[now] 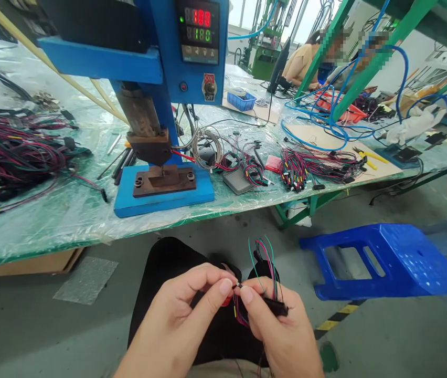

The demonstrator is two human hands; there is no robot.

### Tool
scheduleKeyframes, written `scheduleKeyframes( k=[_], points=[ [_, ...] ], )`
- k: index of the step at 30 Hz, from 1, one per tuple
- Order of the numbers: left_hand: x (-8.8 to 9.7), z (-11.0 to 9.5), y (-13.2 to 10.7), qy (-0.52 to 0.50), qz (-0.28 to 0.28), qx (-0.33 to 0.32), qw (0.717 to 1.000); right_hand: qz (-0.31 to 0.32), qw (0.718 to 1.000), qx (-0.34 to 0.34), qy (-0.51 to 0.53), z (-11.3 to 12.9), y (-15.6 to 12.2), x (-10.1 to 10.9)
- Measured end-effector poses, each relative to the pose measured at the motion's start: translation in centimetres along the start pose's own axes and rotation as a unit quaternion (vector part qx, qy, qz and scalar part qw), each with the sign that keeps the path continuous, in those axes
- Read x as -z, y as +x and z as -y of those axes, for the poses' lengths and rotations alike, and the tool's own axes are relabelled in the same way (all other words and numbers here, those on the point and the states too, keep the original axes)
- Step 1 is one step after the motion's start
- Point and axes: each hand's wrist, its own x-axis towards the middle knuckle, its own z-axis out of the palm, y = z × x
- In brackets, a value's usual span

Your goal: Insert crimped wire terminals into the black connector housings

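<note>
Low over my black-clad lap (172,257), my left hand (180,310) pinches a thin wire end with a tiny metal terminal (238,285) between thumb and forefinger. My right hand (280,328) grips a black plastic connector (276,306) and touches that terminal's tip with its fingers. Several red, green, blue and black thin wires (265,260) rise from the connector, and more loop below my hands. The connector's openings are hidden by my fingers.
Ahead stands a plastic-covered workbench (62,231) holding a blue benchtop press (160,184) with a digital controller, plus several wire harness bundles (14,152). A blue plastic stool (381,262) lies on its side at right. A co-worker (306,65) sits at the far bench.
</note>
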Motion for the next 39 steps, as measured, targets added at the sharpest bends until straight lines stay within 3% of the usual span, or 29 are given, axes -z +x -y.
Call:
scheduleKeyframes(
  k=[10, 14, 18, 24, 29, 35, 39],
  points=[
    [-0.3, -0.4, -0.4, 0.022, -0.026, -0.045, 0.998, -0.009, 1.0, 0.012, -0.009, -0.5, 0.0, 0.0],
    [-1.5, 0.8, -0.1, -0.097, -0.015, 0.0, 0.995, -0.02, 1.0, 0.009, 0.011, -0.6, 0.1, -0.3],
    [-2.7, 1.7, 0.4, -0.249, -0.001, 0.037, 0.968, -0.047, 0.998, 0.009, 0.033, -1.2, 0.0, -0.5],
    [-2.6, 1.5, 0.6, -0.301, -0.035, 0.034, 0.952, -0.062, 0.997, 0.001, 0.046, -1.4, -0.1, -0.9],
    [-2.7, 1.6, 0.6, -0.312, -0.015, 0.049, 0.949, -0.011, 0.999, 0.004, 0.031, -1.1, 0.3, -1.0],
    [-2.9, 1.6, 0.7, -0.307, -0.026, 0.026, 0.951, -0.125, 0.989, 0.003, 0.076, -1.5, -0.1, -2.2],
    [-3.0, 1.3, 1.0, -0.337, -0.018, 0.037, 0.941, -0.18, 0.974, -0.041, 0.134, -2.9, -0.6, -2.9]
  ],
)
